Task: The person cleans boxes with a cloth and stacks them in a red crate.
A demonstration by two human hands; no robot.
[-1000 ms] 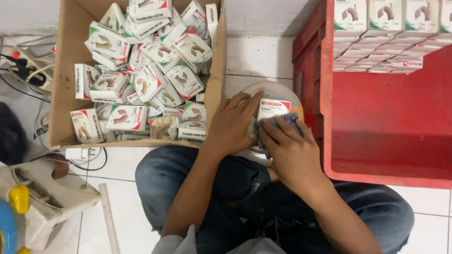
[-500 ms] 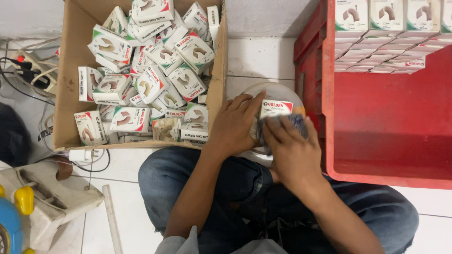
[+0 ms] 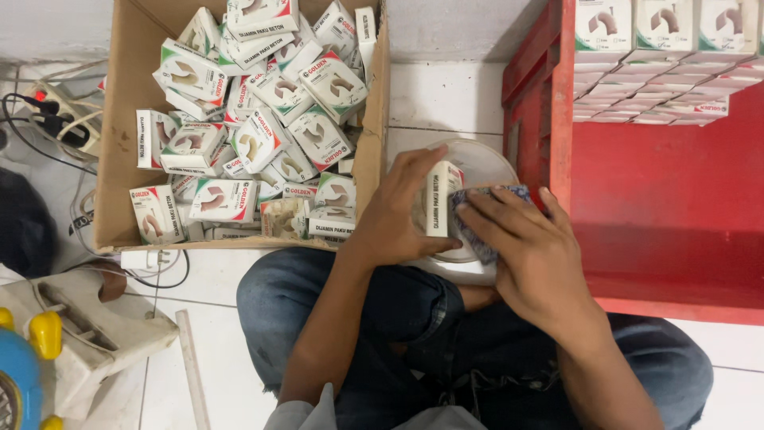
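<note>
I sit cross-legged on a white tiled floor. My left hand (image 3: 398, 211) grips a small white box (image 3: 438, 199) turned on its narrow edge, over a round clear lid or dish (image 3: 481, 159). My right hand (image 3: 529, 255) presses a blue patterned cloth (image 3: 477, 209) against the box's side. Left of my hands, a brown cardboard carton (image 3: 127, 119) holds several loose white boxes with red and green print (image 3: 255, 119). On the right stands a red plastic crate (image 3: 660, 207) with the same boxes stacked in neat rows (image 3: 660, 56) at its far end.
A power strip and black cables (image 3: 56, 119) lie at far left. A dark bag (image 3: 24, 227) sits beside them. A white step stool (image 3: 87, 334) and a blue and yellow toy (image 3: 20, 374) occupy the lower left. A pale stick (image 3: 191, 366) lies by my knee.
The box in my left hand has turned from face-up onto its narrow side. My right hand with the cloth shifted along the box's side.
</note>
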